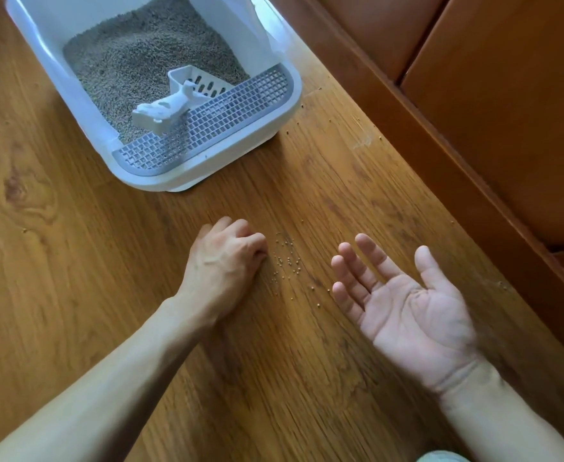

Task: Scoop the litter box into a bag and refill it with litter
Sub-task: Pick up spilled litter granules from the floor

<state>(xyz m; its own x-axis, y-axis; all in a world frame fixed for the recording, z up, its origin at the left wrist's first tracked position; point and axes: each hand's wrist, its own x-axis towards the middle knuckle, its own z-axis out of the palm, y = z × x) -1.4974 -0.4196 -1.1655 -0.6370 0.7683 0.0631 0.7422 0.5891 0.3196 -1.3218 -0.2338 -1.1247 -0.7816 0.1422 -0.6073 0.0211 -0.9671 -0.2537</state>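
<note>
A white litter box (pixel 284 108) with a grey grid step (pixel 214 128) stands on the wooden floor at the upper left, filled with beige litter pellets (pixel 140 51). A white slotted scoop (pixel 180 101) lies inside, its handle resting on the grid. Below the box, several spilled pellets (pixel 287 261) lie scattered on the floor. My left hand (pixel 224 261) rests on the floor just left of them with its fingers curled under; what is inside the fist is hidden. My right hand (pixel 404 305) is held palm up with fingers spread, to the right of the pellets, holding nothing.
A brown wooden furniture frame with orange-brown panels (pixel 474 95) runs diagonally along the right side. A few stray pellets (pixel 307 108) dot the floor near the box's right corner. A thin translucent plastic sheet (pixel 274 31) hangs at the box's far right wall.
</note>
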